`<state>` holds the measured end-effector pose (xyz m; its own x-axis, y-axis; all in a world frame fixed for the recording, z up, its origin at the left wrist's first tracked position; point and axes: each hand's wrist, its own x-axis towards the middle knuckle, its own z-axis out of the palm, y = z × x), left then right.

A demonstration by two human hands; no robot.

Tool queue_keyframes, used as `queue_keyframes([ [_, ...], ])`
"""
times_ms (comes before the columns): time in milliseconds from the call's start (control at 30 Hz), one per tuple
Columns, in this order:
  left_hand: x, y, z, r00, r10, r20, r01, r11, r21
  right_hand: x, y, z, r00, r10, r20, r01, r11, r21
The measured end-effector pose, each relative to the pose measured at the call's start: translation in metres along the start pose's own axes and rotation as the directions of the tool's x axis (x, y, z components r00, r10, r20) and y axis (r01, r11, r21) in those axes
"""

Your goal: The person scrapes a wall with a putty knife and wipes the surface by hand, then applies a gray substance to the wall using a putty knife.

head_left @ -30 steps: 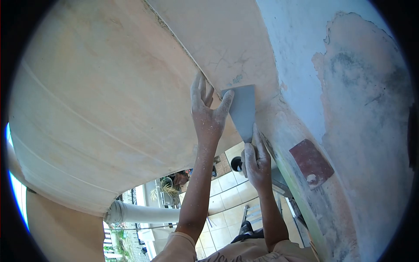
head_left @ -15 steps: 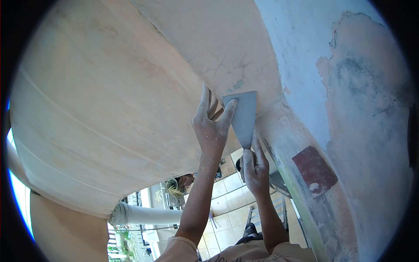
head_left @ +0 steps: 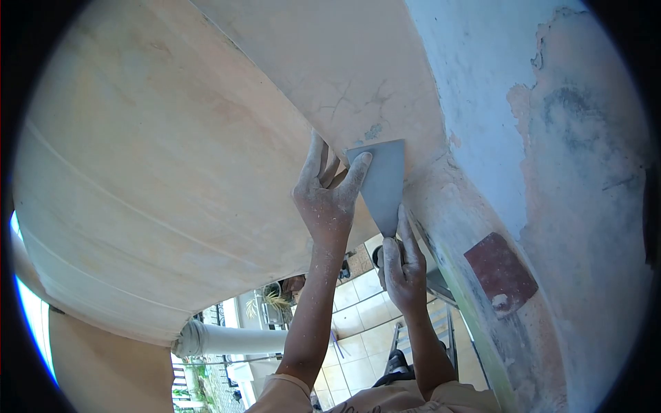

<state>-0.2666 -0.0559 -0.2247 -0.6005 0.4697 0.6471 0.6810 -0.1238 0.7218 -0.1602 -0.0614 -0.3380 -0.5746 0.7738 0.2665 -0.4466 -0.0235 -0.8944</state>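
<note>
A wide grey putty knife (head_left: pixel 384 182) lies against the plastered surface, its broad edge pointing up. My right hand (head_left: pixel 405 272) is closed around its narrow end, with fingers along the lower blade. My left hand (head_left: pixel 329 189), dusty with white powder, has its thumb on the blade's upper left corner. The other left fingers reach up to the edge of the beige curved surface (head_left: pixel 179 151). Just above the blade is a small grey patch (head_left: pixel 373 131) with fine cracks near it.
A dark red rectangular piece (head_left: pixel 501 275) is on the ledge at right, beside peeling blue-white wall (head_left: pixel 475 103). Below are a ladder (head_left: pixel 441 330), floor tiles (head_left: pixel 358 344), a white column (head_left: pixel 237 339) and a potted plant (head_left: pixel 275 301).
My left hand has shifted slightly left and its forearm with it. The putty knife's top edge has moved a little up and left. The view has shifted slightly.
</note>
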Motion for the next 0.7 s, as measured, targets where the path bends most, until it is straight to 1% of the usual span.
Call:
queue_keyframes([
  [33, 0.001, 0.001, 0.0, 1.0, -0.005, 0.0, 0.005, 1.0, 0.006, 0.0, 0.0, -0.001, 1.0, 0.023, 0.009, -0.023, 0.999, -0.04],
  [100, 0.001, 0.002, 0.0, 1.0, -0.023, -0.004, 0.023, 0.999, 0.027, -0.002, -0.002, 0.004, 1.0, -0.019, -0.02, 0.018, 1.0, -0.004],
  [200, -0.002, 0.002, -0.002, 1.0, -0.004, 0.019, 0.004, 1.0, 0.016, -0.01, 0.008, 0.007, 0.995, -0.077, -0.059, 0.079, 0.997, 0.026],
  [267, -0.002, -0.008, -0.002, 0.999, 0.025, 0.019, -0.026, 0.998, 0.052, -0.006, 0.011, 0.006, 0.997, -0.054, -0.054, 0.055, 0.998, 0.023],
  [333, -0.001, -0.009, -0.002, 0.999, 0.036, 0.022, -0.037, 0.996, 0.082, -0.001, 0.012, 0.005, 0.998, 0.07, -0.012, -0.069, 0.998, 0.011],
  [433, 0.002, -0.004, -0.002, 1.0, 0.027, 0.016, -0.028, 0.994, 0.102, -0.001, 0.005, 0.005, 0.999, -0.014, -0.034, 0.016, 0.997, 0.079],
  [500, 0.0, -0.008, -0.002, 1.0, 0.027, 0.01, -0.028, 0.995, 0.096, -0.006, 0.008, 0.004, 0.997, -0.061, -0.047, 0.064, 0.996, 0.062],
  [567, 0.005, 0.001, -0.001, 1.0, -0.003, 0.011, 0.001, 0.994, 0.109, -0.001, 0.006, 0.003, 0.996, -0.074, -0.041, 0.075, 0.997, 0.029],
  [633, 0.005, 0.002, -0.003, 0.999, -0.028, 0.016, 0.026, 0.992, 0.126, 0.003, 0.003, 0.004, 1.0, -0.012, -0.013, 0.012, 1.0, -0.009],
  [700, 0.007, 0.0, -0.006, 0.999, -0.038, 0.024, 0.034, 0.99, 0.14, 0.002, 0.004, 0.005, 0.998, -0.06, -0.034, 0.062, 0.997, 0.048],
])
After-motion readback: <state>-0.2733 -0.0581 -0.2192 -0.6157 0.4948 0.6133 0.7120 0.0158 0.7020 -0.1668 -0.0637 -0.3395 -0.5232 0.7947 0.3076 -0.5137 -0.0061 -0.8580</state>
